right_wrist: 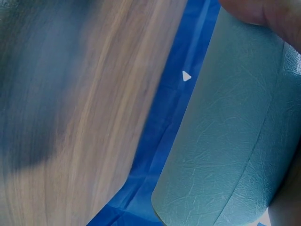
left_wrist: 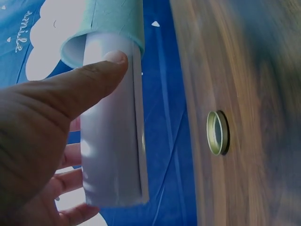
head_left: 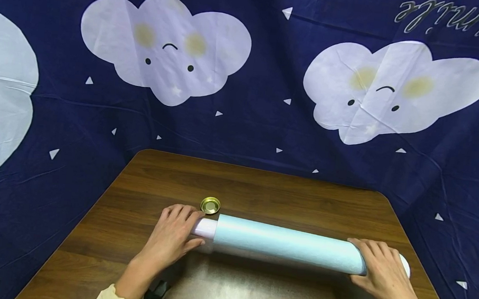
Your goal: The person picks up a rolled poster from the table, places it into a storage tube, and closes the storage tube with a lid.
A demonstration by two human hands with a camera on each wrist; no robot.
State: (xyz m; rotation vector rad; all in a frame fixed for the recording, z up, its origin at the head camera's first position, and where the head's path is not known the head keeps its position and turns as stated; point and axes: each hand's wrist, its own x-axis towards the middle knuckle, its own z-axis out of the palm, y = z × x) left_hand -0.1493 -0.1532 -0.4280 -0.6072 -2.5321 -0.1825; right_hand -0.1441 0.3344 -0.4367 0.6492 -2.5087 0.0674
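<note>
Your right hand grips the right end of the pale-blue, leathery cylindrical tube above the brown wooden table, and your left hand pinches the smooth white roll jutting from its left end! The shallow round gold metal lid is off, lying on the table. Looks like midway: roll partly out, neither fully in nor free. That white end past your right hand? Hard to identify.

Head view forward-down, wrist views close, tube shared
</note>
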